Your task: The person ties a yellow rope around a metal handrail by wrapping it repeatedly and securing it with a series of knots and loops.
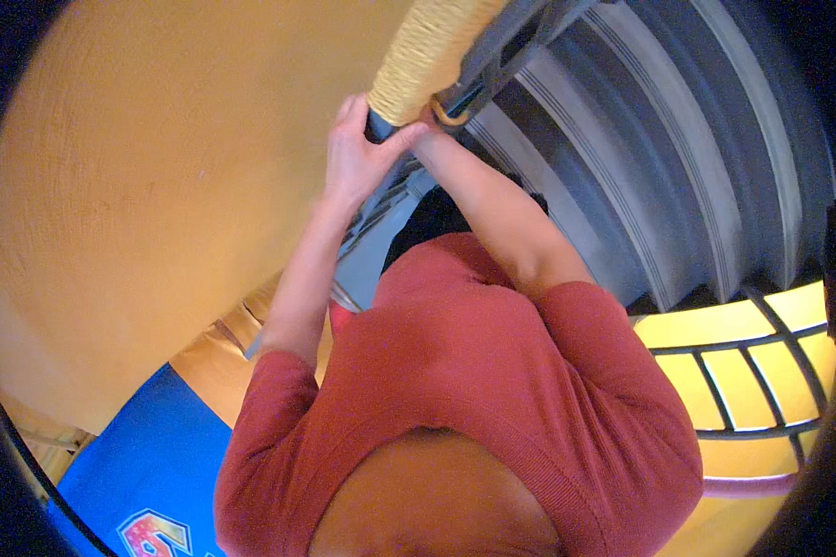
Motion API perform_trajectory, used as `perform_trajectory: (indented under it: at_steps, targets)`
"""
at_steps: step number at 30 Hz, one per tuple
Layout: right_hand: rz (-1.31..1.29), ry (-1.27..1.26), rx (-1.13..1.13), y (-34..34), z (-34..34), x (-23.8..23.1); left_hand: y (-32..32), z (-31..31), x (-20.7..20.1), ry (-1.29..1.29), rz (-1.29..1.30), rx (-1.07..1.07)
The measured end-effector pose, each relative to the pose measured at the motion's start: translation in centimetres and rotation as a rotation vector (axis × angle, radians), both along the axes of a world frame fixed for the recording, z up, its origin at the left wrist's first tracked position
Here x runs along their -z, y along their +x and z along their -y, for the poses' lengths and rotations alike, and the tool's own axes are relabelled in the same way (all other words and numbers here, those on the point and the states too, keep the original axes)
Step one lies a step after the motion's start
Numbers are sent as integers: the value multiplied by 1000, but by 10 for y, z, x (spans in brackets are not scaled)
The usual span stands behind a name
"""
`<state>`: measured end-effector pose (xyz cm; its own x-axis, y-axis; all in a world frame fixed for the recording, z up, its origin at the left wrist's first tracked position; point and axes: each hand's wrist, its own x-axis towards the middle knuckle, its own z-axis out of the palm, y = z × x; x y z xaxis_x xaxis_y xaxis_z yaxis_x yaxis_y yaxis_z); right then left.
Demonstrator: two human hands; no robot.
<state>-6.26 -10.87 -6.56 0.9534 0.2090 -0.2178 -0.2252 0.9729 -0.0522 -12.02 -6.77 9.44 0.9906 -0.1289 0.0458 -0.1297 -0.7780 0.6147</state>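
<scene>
A handrail wrapped in tight turns of pale yellow cord (427, 60) slants down from the top middle. Just below the lowest turns, my left hand (355, 153) is closed around the bare dark handrail (378, 126), thumb on the right and fingers on the far left side. My right hand (426, 121) is against the right side of the rail, next to the left thumb. Its fingers are hidden behind the rail and the left hand. Beside it, a short loop of the yellow cord (450, 118) sticks out.
Dark curved stairs (622, 139) with pale edges climb on the right. A yellow-orange wall (158, 186) rises at left. Dark metal railing bars (757, 376) cross at lower right. A blue panel (158, 446) with a colourful emblem lies at lower left.
</scene>
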Motion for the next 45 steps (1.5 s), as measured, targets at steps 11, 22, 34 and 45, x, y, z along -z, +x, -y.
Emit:
perform_trajectory:
  at_steps: [11, 22, 34, 45]
  targets:
    - [112, 15, -126, 8, 12, 8, 61, -18, 25, -1052, -1129, -331]
    - [51, -247, -211, 2, 43, -16, 71, 4, 75, -593, -611, -267]
    - [92, -159, -296, -18, 12, -44, 26, -14, 48, -555, -212, -244]
    - [171, -62, -355, -15, 9, -66, 18, -10, 33, -379, 31, -336]
